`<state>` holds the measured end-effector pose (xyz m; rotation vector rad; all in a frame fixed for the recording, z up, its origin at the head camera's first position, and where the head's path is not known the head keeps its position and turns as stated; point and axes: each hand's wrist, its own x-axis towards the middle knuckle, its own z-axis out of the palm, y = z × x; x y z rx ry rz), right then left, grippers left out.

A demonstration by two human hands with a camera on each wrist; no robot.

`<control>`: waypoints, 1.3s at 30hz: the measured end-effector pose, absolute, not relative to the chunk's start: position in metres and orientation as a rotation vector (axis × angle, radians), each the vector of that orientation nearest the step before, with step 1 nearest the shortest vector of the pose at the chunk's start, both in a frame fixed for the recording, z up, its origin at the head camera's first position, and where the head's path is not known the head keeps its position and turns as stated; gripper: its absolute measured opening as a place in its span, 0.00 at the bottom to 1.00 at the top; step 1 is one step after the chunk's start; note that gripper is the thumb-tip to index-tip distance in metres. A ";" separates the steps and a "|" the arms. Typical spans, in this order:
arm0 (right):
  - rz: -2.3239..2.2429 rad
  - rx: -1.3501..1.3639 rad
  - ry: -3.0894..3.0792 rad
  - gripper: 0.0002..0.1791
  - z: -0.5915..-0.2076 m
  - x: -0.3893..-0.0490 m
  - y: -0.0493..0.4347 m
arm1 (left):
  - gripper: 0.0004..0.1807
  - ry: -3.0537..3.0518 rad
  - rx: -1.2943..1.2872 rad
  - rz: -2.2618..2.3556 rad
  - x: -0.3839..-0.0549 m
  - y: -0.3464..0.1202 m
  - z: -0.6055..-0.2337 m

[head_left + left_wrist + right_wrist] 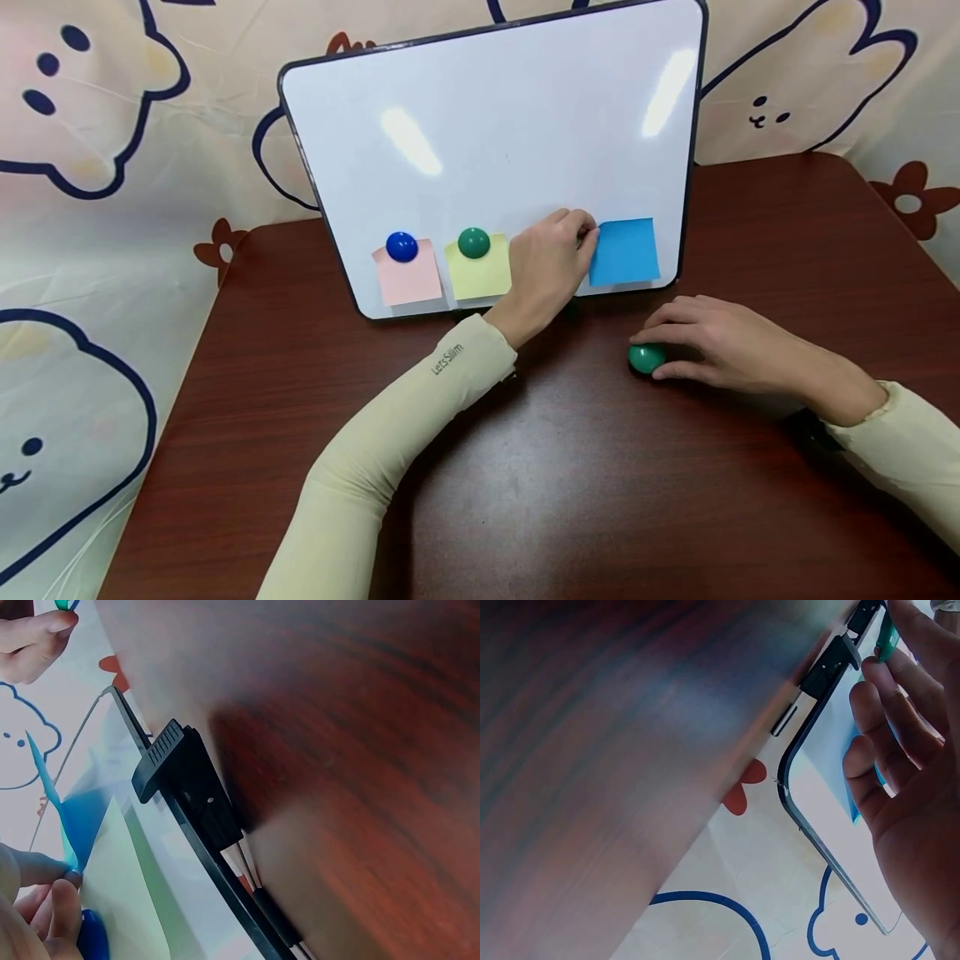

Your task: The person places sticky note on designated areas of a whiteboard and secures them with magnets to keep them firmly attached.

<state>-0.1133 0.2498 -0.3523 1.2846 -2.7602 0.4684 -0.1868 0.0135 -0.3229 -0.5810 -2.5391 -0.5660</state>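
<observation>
A whiteboard [517, 133] stands tilted on the table. My left hand [551, 258] pinches the left edge of a blue sticky note [626, 254] at the board's lower right; the note curls out from the surface in the left wrist view. Close by the left fingers in that view are a pale green sheet [124, 892] and a blue round magnet [94, 934]. My right hand [720, 343] grips a green round magnet [647, 358] between thumb and fingers, in front of the board's lower right corner.
On the board's lower left, a blue magnet [402, 247] sits on a pink note [409, 279], and a green magnet [474, 242] on a yellow note [480, 275]. A black clip [187, 780] grips the board's bottom edge. Behind hangs a cartoon-print cloth [795, 92].
</observation>
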 end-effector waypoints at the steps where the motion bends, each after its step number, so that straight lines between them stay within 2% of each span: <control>1: 0.467 1.285 -2.759 0.22 -0.352 -0.113 0.250 | 0.10 -2.540 -0.580 -0.565 -0.187 0.014 -0.323; 39: 0.442 1.324 -2.662 0.25 -0.351 -0.115 0.252 | 0.09 -2.587 -0.567 -0.535 -0.187 0.016 -0.324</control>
